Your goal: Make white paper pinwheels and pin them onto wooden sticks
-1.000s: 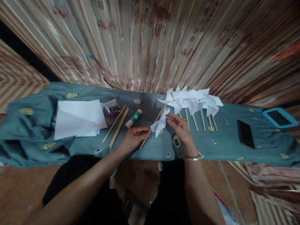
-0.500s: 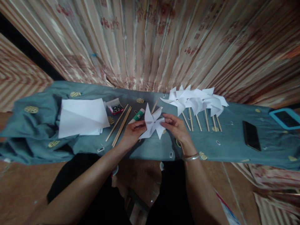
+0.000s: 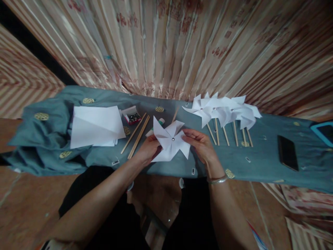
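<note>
Counter (image 3: 255, 163): long, stretched left to right before me.
Pinwheel (image 3: 166, 149): held between my hands, towards the counter's near edge, its face up at me, no clear long axis.
Left hand (image 3: 147, 152): fingers pinched closed on its left blade.
Right hand (image 3: 200, 146): fingers pinched on its right blade, slightly nearer the centre.
Stick (image 3: 176, 114): shows behind the pinwheel, aimed at the far edge; I can't tell if they're joined.
Pin (image 3: 173, 139): silvery, central.
Cloth patch (image 3: 193, 171): print too small to read.

Legible text: none | Tablecloth (image 3: 262, 165): small black-and-white printed patches (image 3: 193, 171), too small to read | Curtain (image 3: 161, 64): reddish printed marks (image 3: 220, 51), indecipherable
</note>
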`<state>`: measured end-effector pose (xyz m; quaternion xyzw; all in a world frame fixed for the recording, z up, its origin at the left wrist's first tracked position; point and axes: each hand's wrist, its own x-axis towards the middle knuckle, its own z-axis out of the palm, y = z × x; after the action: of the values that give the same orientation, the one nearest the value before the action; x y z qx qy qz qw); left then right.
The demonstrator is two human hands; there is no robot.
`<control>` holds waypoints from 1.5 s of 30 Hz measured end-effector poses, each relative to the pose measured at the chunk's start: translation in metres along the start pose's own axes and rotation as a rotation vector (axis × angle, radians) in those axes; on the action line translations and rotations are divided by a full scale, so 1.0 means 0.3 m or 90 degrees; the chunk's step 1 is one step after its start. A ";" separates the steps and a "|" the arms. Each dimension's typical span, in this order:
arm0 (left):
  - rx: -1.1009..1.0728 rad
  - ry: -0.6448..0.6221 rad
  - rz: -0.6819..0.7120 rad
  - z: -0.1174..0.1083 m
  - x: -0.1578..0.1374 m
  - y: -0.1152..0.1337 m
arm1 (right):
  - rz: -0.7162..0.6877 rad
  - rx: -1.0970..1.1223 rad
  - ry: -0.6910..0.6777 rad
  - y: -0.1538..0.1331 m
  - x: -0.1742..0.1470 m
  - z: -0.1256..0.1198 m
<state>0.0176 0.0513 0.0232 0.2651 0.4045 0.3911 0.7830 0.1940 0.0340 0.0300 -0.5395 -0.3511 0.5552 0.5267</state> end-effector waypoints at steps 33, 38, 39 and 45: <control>-0.065 -0.037 0.020 0.006 -0.015 -0.010 | -0.009 -0.004 -0.058 0.022 -0.011 0.036; -0.049 -0.039 0.002 0.010 -0.021 0.004 | -0.001 0.001 -0.070 0.018 -0.018 0.033; -0.039 -0.034 0.000 0.011 -0.022 0.008 | 0.010 0.000 -0.080 0.016 -0.020 0.032; 0.016 -0.037 -0.030 0.008 -0.024 0.023 | 0.074 -0.012 -0.165 -0.005 -0.030 0.031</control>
<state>0.0143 0.0490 0.0326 0.2768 0.3928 0.3596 0.7999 0.1842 0.0274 0.0350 -0.4879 -0.3895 0.6465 0.4386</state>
